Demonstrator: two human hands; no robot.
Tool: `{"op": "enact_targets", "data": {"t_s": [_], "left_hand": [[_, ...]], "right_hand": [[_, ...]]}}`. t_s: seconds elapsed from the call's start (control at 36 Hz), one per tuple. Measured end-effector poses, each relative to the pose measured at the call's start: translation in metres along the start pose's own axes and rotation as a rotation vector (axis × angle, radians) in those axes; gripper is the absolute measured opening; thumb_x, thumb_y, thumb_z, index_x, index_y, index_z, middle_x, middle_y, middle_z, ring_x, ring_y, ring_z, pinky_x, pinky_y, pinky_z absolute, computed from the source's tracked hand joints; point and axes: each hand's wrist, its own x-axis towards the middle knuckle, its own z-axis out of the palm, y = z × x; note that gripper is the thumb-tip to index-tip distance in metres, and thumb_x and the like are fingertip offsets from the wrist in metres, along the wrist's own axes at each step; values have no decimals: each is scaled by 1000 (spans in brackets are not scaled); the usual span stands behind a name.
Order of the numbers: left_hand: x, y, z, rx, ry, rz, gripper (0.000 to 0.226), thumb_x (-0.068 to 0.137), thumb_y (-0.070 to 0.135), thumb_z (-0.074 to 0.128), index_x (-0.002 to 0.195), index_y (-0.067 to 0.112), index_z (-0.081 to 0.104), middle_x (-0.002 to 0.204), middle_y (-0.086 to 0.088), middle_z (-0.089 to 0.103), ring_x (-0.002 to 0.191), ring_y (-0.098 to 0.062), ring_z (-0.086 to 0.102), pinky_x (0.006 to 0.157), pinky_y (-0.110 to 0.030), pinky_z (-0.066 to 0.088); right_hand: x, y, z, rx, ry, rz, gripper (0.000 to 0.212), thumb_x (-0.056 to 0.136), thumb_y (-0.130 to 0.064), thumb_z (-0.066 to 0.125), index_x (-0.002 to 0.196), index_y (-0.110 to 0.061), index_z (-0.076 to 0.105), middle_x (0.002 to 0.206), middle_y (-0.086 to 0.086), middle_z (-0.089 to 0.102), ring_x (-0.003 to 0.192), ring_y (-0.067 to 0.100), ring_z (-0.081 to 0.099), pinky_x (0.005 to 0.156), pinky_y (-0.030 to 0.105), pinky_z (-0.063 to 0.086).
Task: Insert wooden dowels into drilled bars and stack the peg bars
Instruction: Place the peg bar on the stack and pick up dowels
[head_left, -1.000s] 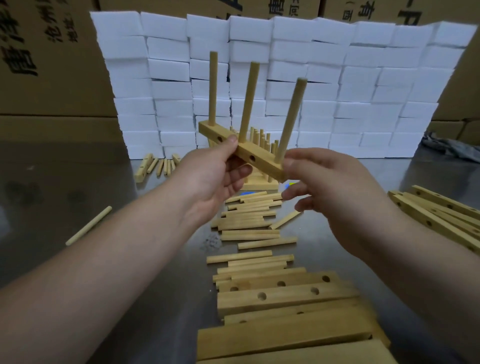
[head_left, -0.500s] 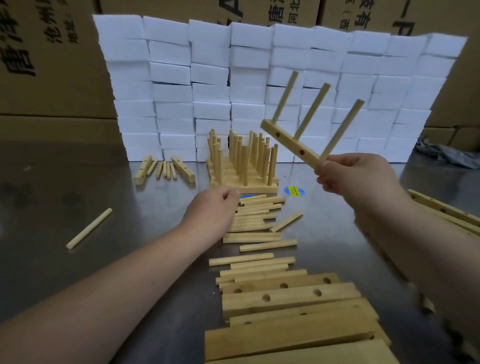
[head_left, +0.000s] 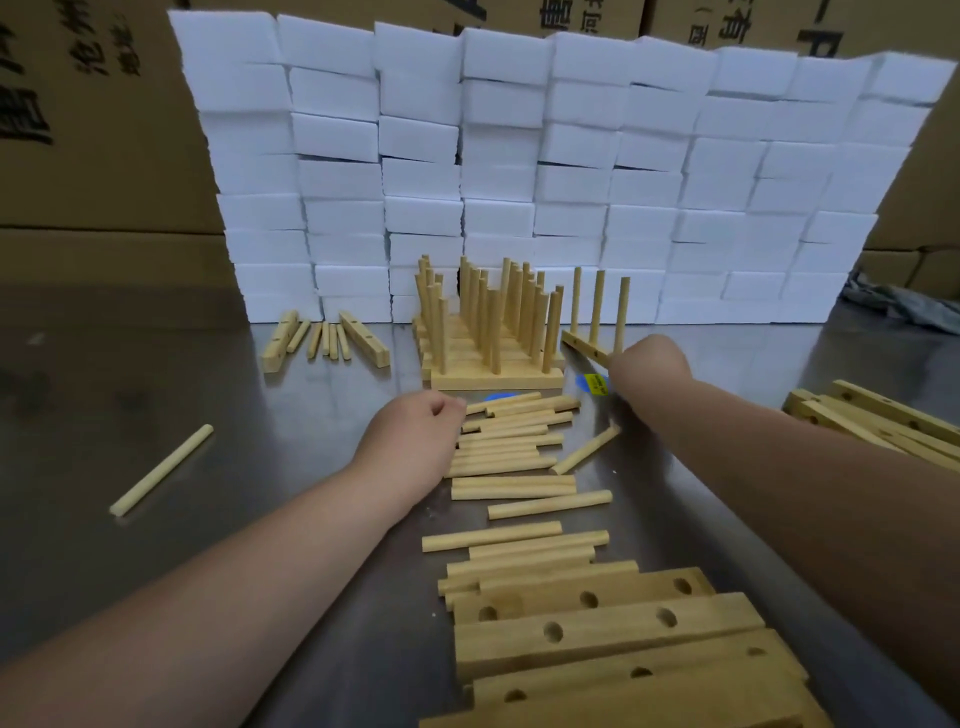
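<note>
I am looking down at a shiny steel counter (head_left: 156, 389). Behind it stands a wall of white foam blocks (head_left: 519, 156), with brown cardboard boxes (head_left: 78, 156) further back.

Far on the left, one lone dowel (head_left: 161, 470) lies by itself. Near the foam wall I see a small bunch of bars and dowels (head_left: 324, 340) lying flat.

The left hand (head_left: 415, 431) rests at the left end of the loose dowels (head_left: 511, 441) in the middle. Its fingers are curled and touch them, but I cannot tell if it has picked one up.

Behind those dowels sits the stack of peg bars (head_left: 488, 343), with its many pegs pointing up.

Just to the right of the stack, the right hand (head_left: 649, 364) grips one end of a peg bar (head_left: 597, 317). Its three pegs stand up straight. I cannot tell if this bar touches the counter. A blue and yellow sticker (head_left: 592, 383) shows beside that hand.

Close to me lie the drilled bars (head_left: 597, 629), holes facing up. More bars (head_left: 883, 421) lie at the far right edge.
</note>
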Motion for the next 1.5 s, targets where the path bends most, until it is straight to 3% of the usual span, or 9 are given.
{"op": "enact_targets", "data": {"t_s": [0.14,0.39,0.53,0.64,0.72,0.86,1.03,1.19,1.5], "left_hand": [[1,0,1,29,-18,-2,22,92,39,44,81,33,62,77,15,60,72,-2,52,54,-21,34],[1,0,1,75,-62,4,28,91,40,45,66,37,55,76,23,56,77,0,52,63,-19,38],[-1,3,1,143,-104,7,28,91,36,44,67,41,58,76,20,57,89,-11,57,84,-30,45],[-4,7,0,186,-133,13,25,92,34,44,101,35,67,94,16,59,107,-15,52,98,-38,40],[-6,9,-1,217,-145,13,26,93,33,44,108,35,65,110,7,62,107,-19,52,98,-39,41],[-9,12,-2,255,-206,48,29,96,34,38,112,34,62,113,7,61,107,-23,54,96,-42,42],[-9,13,-2,258,-236,60,30,98,33,36,114,35,60,103,9,58,99,-26,57,90,-38,45],[-5,9,0,239,-165,86,23,96,29,43,107,32,62,96,11,54,69,-8,48,60,-23,41],[-2,8,2,325,-239,139,30,96,30,42,119,26,61,123,4,54,102,-15,51,77,-21,40]], "right_hand": [[11,-17,10,73,-32,34,24,96,-22,43,84,-3,53,74,7,45,97,25,59,88,29,50],[35,-33,24,-55,-41,22,11,89,-12,54,85,-4,49,74,8,42,63,19,43,70,27,41],[43,-34,31,-135,-65,-61,22,88,-13,56,106,-1,58,74,7,43,82,25,54,75,30,44],[51,-34,38,12,-48,-46,30,89,-14,51,116,-2,57,87,14,53,81,29,54,76,34,42],[53,-32,38,16,-70,-118,30,88,-13,50,116,-4,60,115,17,59,109,34,55,86,37,44],[37,-36,29,-150,-71,-115,23,89,-13,55,109,-5,61,78,6,47,69,19,49,68,26,44],[29,-20,10,-234,-47,-202,24,89,-11,53,111,-3,60,117,11,57,105,26,55,81,28,44],[22,26,-27,-449,91,-224,16,90,-16,40,79,-10,49,90,9,53,80,27,48,70,28,38],[-23,76,-42,-707,-123,-243,33,93,-40,47,72,-14,49,72,-3,46,81,20,51,73,29,42]]}}
